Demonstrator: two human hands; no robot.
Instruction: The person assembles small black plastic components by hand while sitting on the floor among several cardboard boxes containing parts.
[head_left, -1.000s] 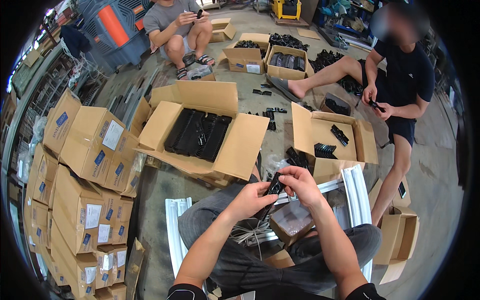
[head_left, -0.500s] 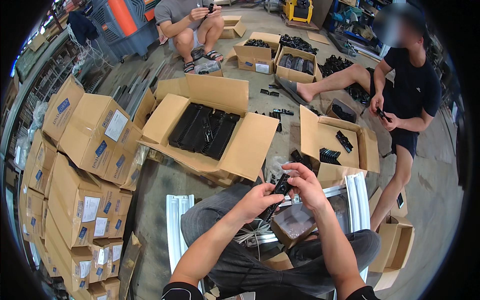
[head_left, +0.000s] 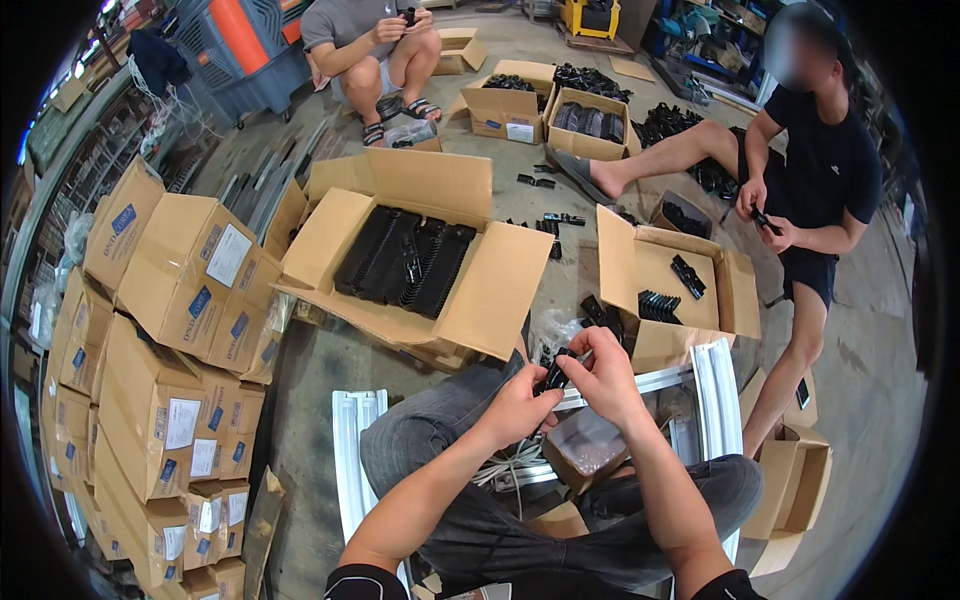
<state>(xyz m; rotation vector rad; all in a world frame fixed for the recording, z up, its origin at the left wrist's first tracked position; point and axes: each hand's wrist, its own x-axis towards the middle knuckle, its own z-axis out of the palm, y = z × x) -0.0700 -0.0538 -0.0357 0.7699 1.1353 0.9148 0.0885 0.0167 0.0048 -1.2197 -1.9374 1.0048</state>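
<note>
Between my two hands, above my lap, is a small black bracket-like part (head_left: 556, 374). My left hand (head_left: 519, 402) grips its lower end with thumb and fingers. The right hand (head_left: 604, 372) has its fingers closed on the part's upper end, covering much of it. Just below my right hand sits a small cardboard box (head_left: 572, 468) lined with a clear plastic bag (head_left: 592, 440). More black parts (head_left: 602, 315) and a crumpled clear bag (head_left: 556, 326) lie on the floor beyond my hands.
A large open carton (head_left: 415, 262) holds rows of black parts. Another open carton (head_left: 735, 290) has several more. Cartons are stacked (head_left: 150, 400) at left. White metal rails (head_left: 357, 440) flank my legs. Two people, one at right (head_left: 815, 150), one far left (head_left: 365, 50), handle black parts.
My right hand has shifted slightly down and left, its fingers now closer around the black part. The part appears turned and more covered than before.
</note>
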